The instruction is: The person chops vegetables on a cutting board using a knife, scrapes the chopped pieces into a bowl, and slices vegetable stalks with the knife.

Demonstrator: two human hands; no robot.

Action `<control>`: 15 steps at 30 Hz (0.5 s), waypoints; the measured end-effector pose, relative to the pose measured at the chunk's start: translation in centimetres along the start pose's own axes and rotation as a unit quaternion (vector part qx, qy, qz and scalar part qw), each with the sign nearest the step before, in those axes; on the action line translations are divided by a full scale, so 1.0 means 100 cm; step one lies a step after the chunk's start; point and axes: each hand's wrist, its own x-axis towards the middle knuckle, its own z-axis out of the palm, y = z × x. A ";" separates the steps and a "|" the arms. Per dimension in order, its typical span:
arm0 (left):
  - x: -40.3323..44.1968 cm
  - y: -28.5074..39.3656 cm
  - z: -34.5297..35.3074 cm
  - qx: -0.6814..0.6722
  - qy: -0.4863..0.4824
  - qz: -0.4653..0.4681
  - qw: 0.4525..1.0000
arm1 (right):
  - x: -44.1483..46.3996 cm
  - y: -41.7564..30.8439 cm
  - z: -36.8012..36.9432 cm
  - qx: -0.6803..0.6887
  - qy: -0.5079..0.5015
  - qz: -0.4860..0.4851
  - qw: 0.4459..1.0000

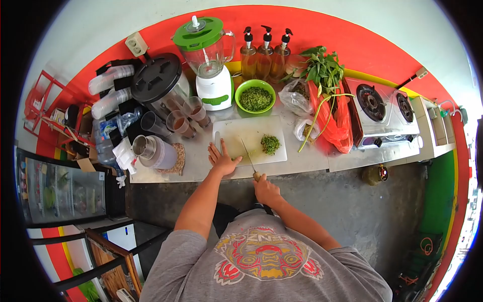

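My right hand is wrapped round the handle of a kitchen knife, whose thin blade lies over the white cutting board. To the blade's right sits a small heap of chopped greens. My left hand rests flat with spread fingers on the board's lower left corner, holding nothing. Behind the board stands a green bowl filled with finely chopped greens.
A blender, several plastic cups and a steel flask stand to the left. Three pump bottles line the back. Leafy stems on a red plastic bag and a gas stove occupy the right.
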 end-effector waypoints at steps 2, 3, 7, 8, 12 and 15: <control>0.000 -0.001 0.001 0.003 -0.006 -0.008 1.000 | 0.005 -0.005 -0.012 -0.018 -0.007 -0.011 1.000; -0.001 -0.001 0.001 -0.001 0.003 0.000 1.000 | 0.004 -0.007 -0.016 -0.021 -0.014 -0.011 1.000; -0.005 0.001 -0.001 0.009 0.004 0.001 1.000 | -0.005 -0.010 -0.015 -0.002 -0.002 -0.012 1.000; -0.005 0.003 -0.002 0.008 0.008 0.001 1.000 | -0.008 -0.009 -0.009 -0.004 -0.004 -0.007 1.000; -0.007 0.005 -0.006 0.001 0.002 -0.007 1.000 | 0.004 -0.005 -0.010 -0.028 -0.004 -0.015 0.999; -0.006 0.003 -0.003 0.006 0.005 0.002 1.000 | 0.008 -0.012 -0.020 -0.003 -0.021 -0.024 0.999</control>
